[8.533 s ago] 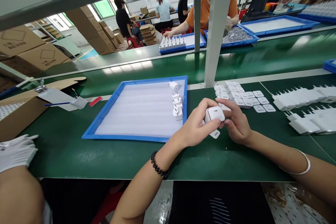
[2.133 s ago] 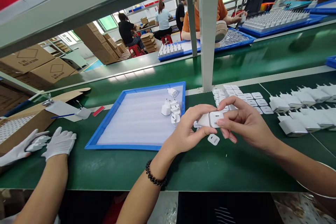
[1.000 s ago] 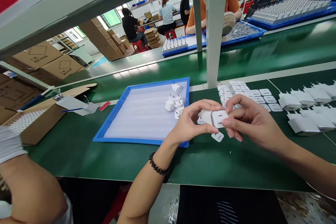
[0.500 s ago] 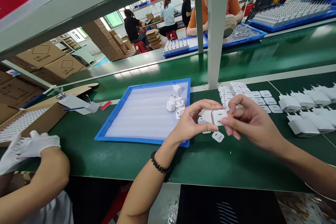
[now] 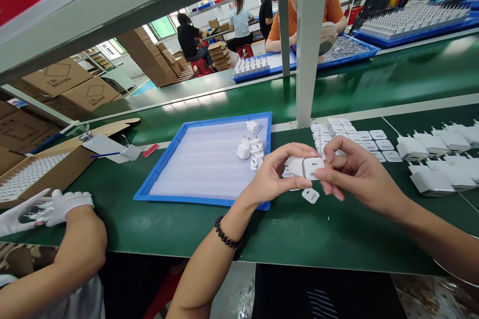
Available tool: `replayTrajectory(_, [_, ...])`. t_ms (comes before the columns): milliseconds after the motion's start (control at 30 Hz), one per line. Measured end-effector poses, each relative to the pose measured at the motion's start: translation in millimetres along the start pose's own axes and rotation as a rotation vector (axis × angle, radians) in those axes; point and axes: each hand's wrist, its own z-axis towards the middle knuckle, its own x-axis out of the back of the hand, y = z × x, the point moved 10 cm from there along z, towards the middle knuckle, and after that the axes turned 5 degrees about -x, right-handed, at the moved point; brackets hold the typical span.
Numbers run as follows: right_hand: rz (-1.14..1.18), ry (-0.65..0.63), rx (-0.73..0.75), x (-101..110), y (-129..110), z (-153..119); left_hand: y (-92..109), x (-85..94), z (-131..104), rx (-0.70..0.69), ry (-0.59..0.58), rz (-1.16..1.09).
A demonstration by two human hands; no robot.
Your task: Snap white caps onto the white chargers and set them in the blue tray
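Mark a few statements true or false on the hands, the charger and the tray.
1. The left hand holds a white charger. True.
2. Several white plugs are near the right side of the blue tray. True.
3. The right hand is in the tray. False: the right hand is at the charger's end.
4. The far-right rows are boxed. False: they stand on the green tabletop.
5. The co-worker's hands at left are bare. False: they wear white gloves.

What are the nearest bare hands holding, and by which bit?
The left hand holds a white, blocky plastic charger around its body; the right hand pinches the edge of its slotted end.
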Motion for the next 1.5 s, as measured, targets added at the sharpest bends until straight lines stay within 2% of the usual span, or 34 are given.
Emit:
replayTrajectory(200, [0.012, -0.014, -0.026, 0, 5, 2, -4, -1.4, -2, 0.058, 0.002, -0.014])
replayTrajectory(467, [-0.03, 0.037, -0.009, 4, -1, 0, -9, -3.4, -4, 0.152, 0.006, -0.042])
replayTrajectory(733, [-0.043, 0.026, 0.001, 4, -1, 2, -18, -2.2, -6, 0.249, 0.0, -0.058])
replayTrajectory(1133, [-0.068, 0.081, 0.04, 9, -4, 2, -29, -0.8, -11, 0.314, 0.033, -0.161])
replayTrajectory(1367, [-0.082, 0.082, 0.036, 7, -5, 4, -31, 1.9, -11, 0.32, 0.069, -0.139])
replayTrajectory(1500, [-0.099, 0.06, 0.02, 5, -4, 6, -28, 2.4, -10, 0.307, 0.051, -0.114])
